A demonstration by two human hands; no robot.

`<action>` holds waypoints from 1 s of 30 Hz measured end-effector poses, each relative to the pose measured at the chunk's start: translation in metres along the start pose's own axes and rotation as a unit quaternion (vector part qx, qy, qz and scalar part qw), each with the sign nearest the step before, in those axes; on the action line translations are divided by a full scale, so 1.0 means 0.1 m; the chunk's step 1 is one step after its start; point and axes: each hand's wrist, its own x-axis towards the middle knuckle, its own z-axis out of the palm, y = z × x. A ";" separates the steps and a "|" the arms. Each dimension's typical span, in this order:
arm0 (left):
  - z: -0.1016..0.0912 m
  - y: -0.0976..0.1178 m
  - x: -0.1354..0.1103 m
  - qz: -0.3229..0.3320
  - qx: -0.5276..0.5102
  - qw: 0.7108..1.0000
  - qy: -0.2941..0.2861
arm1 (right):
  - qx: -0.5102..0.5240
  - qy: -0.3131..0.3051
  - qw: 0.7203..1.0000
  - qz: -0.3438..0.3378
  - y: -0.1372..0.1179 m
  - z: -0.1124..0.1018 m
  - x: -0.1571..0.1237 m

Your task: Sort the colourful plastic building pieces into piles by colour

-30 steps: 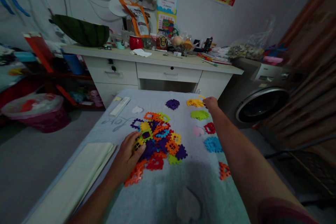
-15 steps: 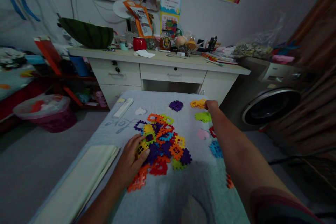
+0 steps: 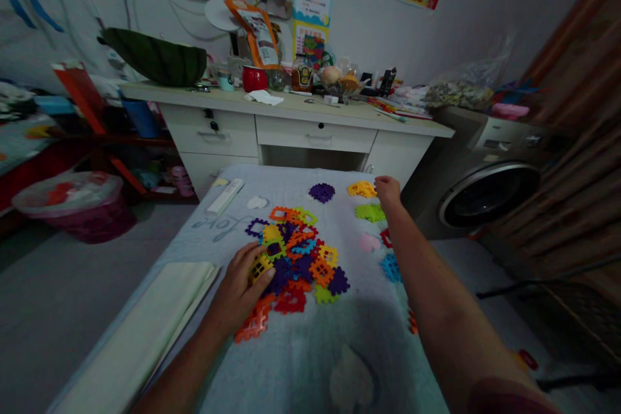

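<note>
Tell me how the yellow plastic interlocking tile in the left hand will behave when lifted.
Probably stiff and light: the yellow plastic interlocking tile is thin, cut-out plastic that the left hand pinches. Its toothed edges may snag neighbours in the mixed pile of coloured tiles. Flat, so unlikely to roll on the pale cloth.

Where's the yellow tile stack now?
Head view, far right of the cloth: yellow tile stack beside the right hand, purple stack left of it, green stack nearer.
</note>
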 end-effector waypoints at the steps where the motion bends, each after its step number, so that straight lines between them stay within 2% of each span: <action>1: 0.00 0.00 0.00 -0.001 -0.004 1.000 0.002 | 0.017 0.006 1.000 -0.005 -0.04 0.00 -0.07; 2: 0.00 -0.01 0.00 -0.002 -0.007 1.000 0.004 | 0.041 0.007 0.999 -0.014 -0.09 0.02 -0.16; 4: 0.00 -0.01 0.00 -0.005 -0.011 1.000 0.009 | 0.095 -0.032 0.994 -0.045 -0.16 0.10 -0.40; 6: 0.00 -0.01 0.00 -0.005 -0.014 1.000 0.013 | 0.120 -0.129 0.980 -0.087 -0.21 0.21 -0.69; 8: -0.01 -0.01 0.00 -0.003 -0.016 1.000 0.013 | 0.092 -0.225 0.960 -0.140 -0.24 0.35 -0.99; 11: -0.01 0.00 0.00 -0.003 -0.018 1.000 0.007 | 0.011 -0.267 0.941 -0.207 -0.27 0.53 -1.34; 14: -0.02 0.02 0.00 -0.008 -0.020 1.000 0.006 | -0.013 -0.301 0.925 -0.233 -0.31 0.61 -1.52; 18: -0.02 0.05 0.00 -0.003 -0.018 1.000 0.004 | 0.039 -0.379 0.895 -0.234 -0.32 0.63 -1.57; 25: -0.01 0.05 -0.01 0.010 0.000 1.000 0.000 | 0.074 -0.382 0.893 -0.225 -0.28 0.64 -1.57; 30: 0.01 0.00 0.00 0.013 0.012 1.000 -0.010 | 0.082 -0.328 0.910 -0.239 -0.41 0.36 -1.50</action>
